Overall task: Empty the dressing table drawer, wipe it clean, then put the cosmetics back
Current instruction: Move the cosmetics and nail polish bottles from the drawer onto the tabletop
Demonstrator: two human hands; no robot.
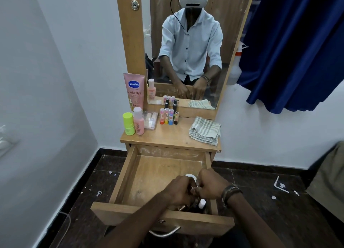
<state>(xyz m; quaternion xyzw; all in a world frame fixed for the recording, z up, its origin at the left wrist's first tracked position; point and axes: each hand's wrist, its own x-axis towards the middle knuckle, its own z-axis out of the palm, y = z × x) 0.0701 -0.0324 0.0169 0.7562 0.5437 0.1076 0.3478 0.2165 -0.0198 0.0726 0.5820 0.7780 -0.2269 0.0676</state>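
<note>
Drawer (130,175): pulled fully out toward the viewer; its wooden floor is mostly bare, with the remaining small cosmetics bunched in the near right corner.
Left hand (177,191): reached into that near right corner, fingers curled down around small items; exactly which one it grips cannot be told.
Right hand (209,186): close beside the left, knuckles up, fingers curled and pinching something small; the item itself is hidden.
White round lid (189,176): peeks out just beyond the two hands, touching or nearly touching the fingers.
White-capped bottle (201,204): stands in the drawer just near of the hands, one in number.
Tabletop (171,136): holds the cosmetics already taken out.
Count on top: one pink Vaseline tube (134,91) at far left, one green jar (128,124), two pink bottles (138,124), one clear packet (150,120), about six small lip sticks (168,116).
Checked cloth (205,130): one, folded, on the right of the tabletop.
Mirror (186,43): behind the tabletop.
</note>
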